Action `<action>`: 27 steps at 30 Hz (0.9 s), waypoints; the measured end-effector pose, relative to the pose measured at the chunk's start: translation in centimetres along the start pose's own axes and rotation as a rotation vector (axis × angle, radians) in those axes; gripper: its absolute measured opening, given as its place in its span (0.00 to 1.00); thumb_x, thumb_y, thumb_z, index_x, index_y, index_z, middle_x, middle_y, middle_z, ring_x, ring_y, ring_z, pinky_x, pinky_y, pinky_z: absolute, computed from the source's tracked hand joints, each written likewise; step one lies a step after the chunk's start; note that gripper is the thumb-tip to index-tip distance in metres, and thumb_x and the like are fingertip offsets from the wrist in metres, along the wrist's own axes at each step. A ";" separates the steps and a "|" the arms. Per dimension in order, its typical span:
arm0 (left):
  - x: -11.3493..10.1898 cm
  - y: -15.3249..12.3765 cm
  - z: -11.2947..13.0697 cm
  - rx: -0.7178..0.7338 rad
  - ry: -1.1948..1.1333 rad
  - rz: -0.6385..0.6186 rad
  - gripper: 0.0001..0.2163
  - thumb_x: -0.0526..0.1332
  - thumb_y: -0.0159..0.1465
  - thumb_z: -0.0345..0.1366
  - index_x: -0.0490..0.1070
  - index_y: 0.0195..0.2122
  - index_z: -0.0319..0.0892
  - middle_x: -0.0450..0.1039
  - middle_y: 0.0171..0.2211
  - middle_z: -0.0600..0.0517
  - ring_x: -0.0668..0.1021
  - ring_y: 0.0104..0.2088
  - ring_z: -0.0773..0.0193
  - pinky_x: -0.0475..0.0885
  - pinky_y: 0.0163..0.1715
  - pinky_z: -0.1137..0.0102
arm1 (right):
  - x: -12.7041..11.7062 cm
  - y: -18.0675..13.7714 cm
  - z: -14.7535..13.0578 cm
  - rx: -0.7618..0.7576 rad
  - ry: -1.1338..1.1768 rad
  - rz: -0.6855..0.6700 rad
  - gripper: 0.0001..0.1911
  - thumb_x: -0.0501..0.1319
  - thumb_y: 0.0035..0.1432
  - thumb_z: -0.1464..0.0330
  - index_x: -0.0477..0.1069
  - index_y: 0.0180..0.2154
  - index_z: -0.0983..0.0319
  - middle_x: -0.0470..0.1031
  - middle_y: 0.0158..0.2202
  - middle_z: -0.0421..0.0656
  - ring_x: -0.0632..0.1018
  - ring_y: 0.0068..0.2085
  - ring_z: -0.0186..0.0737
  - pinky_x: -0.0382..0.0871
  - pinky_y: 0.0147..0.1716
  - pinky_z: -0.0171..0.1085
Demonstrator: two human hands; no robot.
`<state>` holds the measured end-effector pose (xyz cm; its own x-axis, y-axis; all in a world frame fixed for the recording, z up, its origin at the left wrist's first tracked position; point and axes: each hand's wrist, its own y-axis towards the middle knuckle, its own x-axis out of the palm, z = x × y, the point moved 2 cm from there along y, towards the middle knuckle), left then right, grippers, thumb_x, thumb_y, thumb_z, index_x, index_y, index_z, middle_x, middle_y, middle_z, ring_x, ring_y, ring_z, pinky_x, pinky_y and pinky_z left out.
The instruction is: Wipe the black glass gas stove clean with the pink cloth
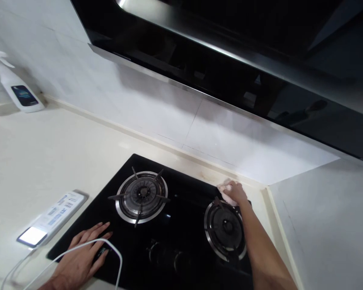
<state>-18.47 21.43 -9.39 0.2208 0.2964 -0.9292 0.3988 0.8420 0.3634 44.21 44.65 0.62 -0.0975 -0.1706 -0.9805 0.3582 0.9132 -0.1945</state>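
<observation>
My right hand (237, 192) grips a pale pink cloth (226, 188), pressed down at the back right corner of the black gas stove (184, 201), where the glass meets the counter. Just in front of that hand is the right burner (228, 225); my forearm passes over its right side. My left hand (81, 254) lies flat with fingers stretched on the stove's front left part, below the left burner (142, 193). A white cable (109, 243) loops across the back of it. Two knobs (165, 253) show dimly at the front middle.
A black range hood (199, 60) overhangs the back. On the counter at left lies a white device with a lit screen (53, 217), joined to a cable. One white spray bottle (18, 86) stands far left by the wall. A side wall (326, 217) bounds the right.
</observation>
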 end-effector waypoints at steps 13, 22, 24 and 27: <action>-0.5 0.5 0.5 -0.015 -0.003 -0.017 0.17 0.61 0.67 0.48 0.80 0.54 0.52 0.77 0.62 0.48 0.77 0.61 0.49 0.68 0.59 0.56 | -0.1 -2.2 -9.0 -0.223 -0.077 -0.073 0.24 0.64 0.65 0.58 0.69 0.60 0.55 0.65 0.61 0.51 0.75 0.57 0.52 0.69 0.48 0.44; -0.8 0.8 0.7 -0.013 -0.010 -0.009 0.17 0.61 0.68 0.46 0.80 0.55 0.52 0.77 0.63 0.47 0.77 0.61 0.49 0.68 0.59 0.56 | 1.2 -8.4 -14.1 -0.586 -0.091 0.035 0.35 0.69 0.57 0.66 0.66 0.66 0.57 0.57 0.73 0.55 0.65 0.67 0.63 0.59 0.65 0.59; -0.8 0.7 0.6 -0.011 -0.029 -0.001 0.17 0.61 0.68 0.46 0.80 0.55 0.52 0.77 0.63 0.48 0.77 0.61 0.49 0.67 0.60 0.56 | 1.9 -10.9 -14.3 -0.653 -0.065 0.031 0.36 0.68 0.57 0.67 0.66 0.66 0.59 0.54 0.75 0.56 0.63 0.69 0.64 0.57 0.67 0.59; -0.7 0.6 0.6 -0.012 -0.059 0.000 0.17 0.61 0.68 0.45 0.79 0.55 0.51 0.76 0.63 0.47 0.77 0.62 0.49 0.66 0.61 0.57 | 3.3 -15.0 -14.3 -0.705 0.007 -0.007 0.36 0.67 0.55 0.69 0.68 0.65 0.61 0.52 0.76 0.57 0.61 0.72 0.63 0.60 0.67 0.56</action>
<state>-17.86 21.44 -8.47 0.2730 0.2697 -0.9234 0.3882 0.8474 0.3623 25.26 35.66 0.70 -0.1042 -0.1776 -0.9786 -0.3291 0.9347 -0.1346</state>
